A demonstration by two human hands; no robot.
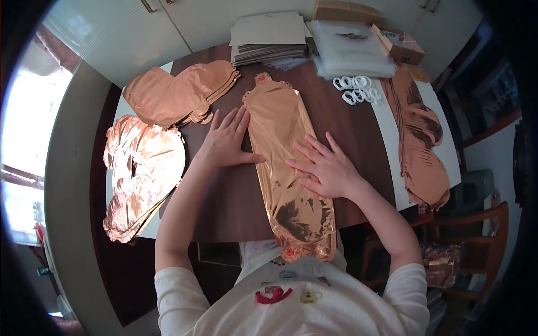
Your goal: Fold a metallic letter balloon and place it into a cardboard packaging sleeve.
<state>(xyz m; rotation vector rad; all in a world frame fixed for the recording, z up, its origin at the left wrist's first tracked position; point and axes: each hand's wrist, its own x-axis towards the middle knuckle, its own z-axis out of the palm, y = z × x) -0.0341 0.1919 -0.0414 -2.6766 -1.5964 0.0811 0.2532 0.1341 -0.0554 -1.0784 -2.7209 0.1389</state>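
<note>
Dark-brown table, copper foil, two hands laid flat

Glossy white cabinets span the back of the room as we look down, and before them sits the broad dark-brown wood-grain table. Centre stage, we have the long, shiny copper-coloured foil piece, running lengthwise down the middle, its near end reaching past the table's front edge toward the wearer. Off to our left, two piles of shaped copper foil, one behind the other; on our right, a curved copper foil stack lies along the side. At the back we spot clear plastic bags beside a stack of pale flat card sheets.

Now the hands! We see the left hand at the foil's left edge, fingers nearly together, thumb stretched apart across it. The right hand rests on the foil, fingers spread; neither is clamped on anything. Smallest of all, white ring-shaped pieces cluster near the bags.
</note>
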